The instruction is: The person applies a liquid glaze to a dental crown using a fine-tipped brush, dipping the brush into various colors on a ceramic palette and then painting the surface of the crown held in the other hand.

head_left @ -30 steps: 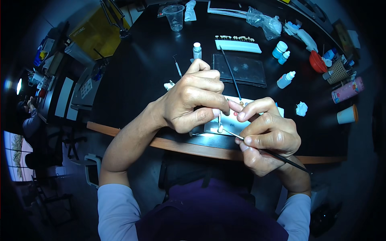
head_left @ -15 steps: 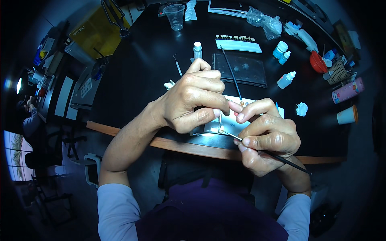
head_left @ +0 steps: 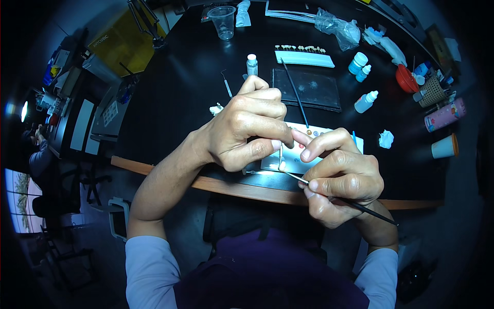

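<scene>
My left hand (head_left: 246,123) is closed, pinching a thin stick (head_left: 281,152) between thumb and index finger, with a small pale tooth-like piece (head_left: 282,166) at its lower end. My right hand (head_left: 343,180) grips a slender dark-handled brush (head_left: 368,210); the brush's light tip reaches to the piece, though actual contact is hard to tell. Beneath my fingers lies a white palette (head_left: 270,162) with small coloured dabs, partly hidden by both hands. A second brush (head_left: 294,90) lies beyond it, across a dark pad (head_left: 324,90).
A row of tooth samples (head_left: 303,57), dropper bottles (head_left: 365,103), a small vial (head_left: 252,66), a plastic cup (head_left: 223,23), a red bowl (head_left: 406,78), a pink tumbler (head_left: 444,116) and a crumpled tissue (head_left: 386,139) surround my hands. Another person (head_left: 38,154) works at a bench on the left.
My right fingers and the brush have shifted very slightly, with the tip still beside the small piece. My left hand looks almost unchanged.
</scene>
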`<state>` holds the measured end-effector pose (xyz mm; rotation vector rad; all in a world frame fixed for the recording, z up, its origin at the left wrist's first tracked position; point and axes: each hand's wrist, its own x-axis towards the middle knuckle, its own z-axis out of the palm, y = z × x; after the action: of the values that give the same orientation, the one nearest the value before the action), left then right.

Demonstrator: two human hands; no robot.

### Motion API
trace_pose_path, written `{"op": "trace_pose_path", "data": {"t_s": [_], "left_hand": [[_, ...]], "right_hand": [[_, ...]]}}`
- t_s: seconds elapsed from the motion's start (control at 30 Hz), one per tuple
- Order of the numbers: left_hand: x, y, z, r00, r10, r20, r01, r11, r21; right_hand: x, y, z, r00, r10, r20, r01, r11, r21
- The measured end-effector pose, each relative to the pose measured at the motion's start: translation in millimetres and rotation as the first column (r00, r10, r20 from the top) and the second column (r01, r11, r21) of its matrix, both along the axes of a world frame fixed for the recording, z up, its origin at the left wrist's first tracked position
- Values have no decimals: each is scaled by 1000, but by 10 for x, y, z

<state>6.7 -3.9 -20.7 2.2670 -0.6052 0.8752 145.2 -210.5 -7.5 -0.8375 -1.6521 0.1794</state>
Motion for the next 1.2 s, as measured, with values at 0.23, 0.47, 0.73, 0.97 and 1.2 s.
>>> {"op": "trace_pose_path", "data": {"t_s": [0.23,0.47,0.73,0.97,1.2], "left_hand": [[-22,0,32,1000,2,-18,-1,1000,11],[-38,-9,55,1000,7,-28,-6,1000,16],[-44,-5,85,1000,13,-28,-13,999,33],[-35,-7,79,1000,16,-17,-16,999,32],[-44,-7,80,999,15,-28,-15,999,32]], "right_hand": [[-11,-11,16,1000,-4,-3,3,1000,-12],[8,-13,37,1000,-9,23,10,1000,-8],[27,23,-32,999,25,-40,-23,999,30],[20,25,-22,999,24,-34,-23,999,34],[20,19,-5,1000,20,-12,-20,1000,19]]}}
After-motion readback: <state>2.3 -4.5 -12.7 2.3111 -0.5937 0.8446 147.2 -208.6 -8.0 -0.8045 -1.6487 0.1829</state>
